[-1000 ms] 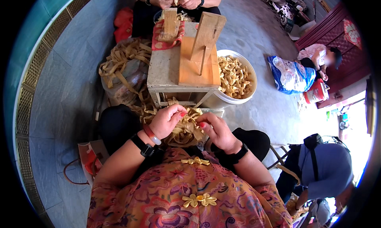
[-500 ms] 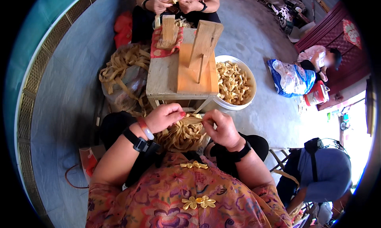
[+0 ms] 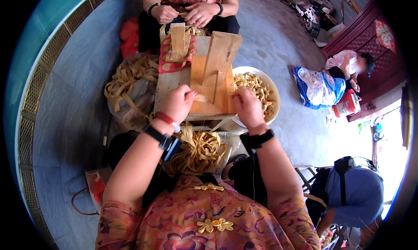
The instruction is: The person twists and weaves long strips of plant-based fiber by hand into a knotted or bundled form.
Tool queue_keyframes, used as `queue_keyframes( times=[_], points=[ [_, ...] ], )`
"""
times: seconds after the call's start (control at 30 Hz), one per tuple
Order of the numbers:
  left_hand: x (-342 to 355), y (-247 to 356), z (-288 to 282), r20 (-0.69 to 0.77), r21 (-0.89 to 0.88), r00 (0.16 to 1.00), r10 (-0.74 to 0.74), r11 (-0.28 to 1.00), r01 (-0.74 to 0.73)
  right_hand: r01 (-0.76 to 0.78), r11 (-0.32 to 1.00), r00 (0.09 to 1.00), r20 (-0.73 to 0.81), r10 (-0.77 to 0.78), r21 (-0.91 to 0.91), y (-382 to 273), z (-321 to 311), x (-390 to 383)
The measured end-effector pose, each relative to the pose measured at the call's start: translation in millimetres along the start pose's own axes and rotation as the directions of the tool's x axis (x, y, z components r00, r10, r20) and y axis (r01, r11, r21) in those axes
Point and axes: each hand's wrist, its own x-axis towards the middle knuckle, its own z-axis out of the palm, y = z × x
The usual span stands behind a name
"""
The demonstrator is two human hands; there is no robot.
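My left hand [image 3: 177, 103] is closed over the near end of a small table, pinching a flat tan strip [image 3: 201, 98]. My right hand [image 3: 248, 107] is a closed fist beside the table's right edge, and the strip, smeared by motion, seems to run across to it. Between and just beyond my hands stands a wooden stand [image 3: 221, 54]: an upright board and a thin peg on an orange-brown base [image 3: 198, 69]. Below my wrists, a heap of loose tan strips [image 3: 198, 147] lies in a pale bag by my lap.
A white bucket [image 3: 275, 97] of knotted tan pieces stands right of the table [image 3: 167, 86]. A bag topped with strips [image 3: 130, 78] sits left. Across the table a co-worker's hands [image 3: 198, 15] handle a strip near a second wooden block [image 3: 177, 38]. Other people sit at right.
Both my hands have moved forward from above the strip heap to the wooden stand, and farther apart. The co-worker's hands have shifted lower, one now flatter over the other's strip.
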Motion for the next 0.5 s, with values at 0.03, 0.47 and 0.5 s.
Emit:
queue_keyframes(
  times=[0.03,0.47,0.5],
  points=[
    [-10.0,15.1,-11.5,0.054,-0.014,0.999,-0.006,1.0,0.007,-0.056,0.997,0.998,-0.015,0.055,-0.05,9.1,-8.0,-4.6],
    [-109.9,1.4,-20.7,0.79,-0.503,0.609,-0.076,0.488,0.714,0.338,0.931,0.936,0.051,-0.347,0.139,-75.1,-18.8,-93.3],
    [-112.4,-3.3,-21.9,0.8,-0.495,0.591,-0.102,0.443,0.747,0.301,0.939,0.952,0.007,-0.306,0.166,-69.1,-20.9,-92.8]
  ],
)
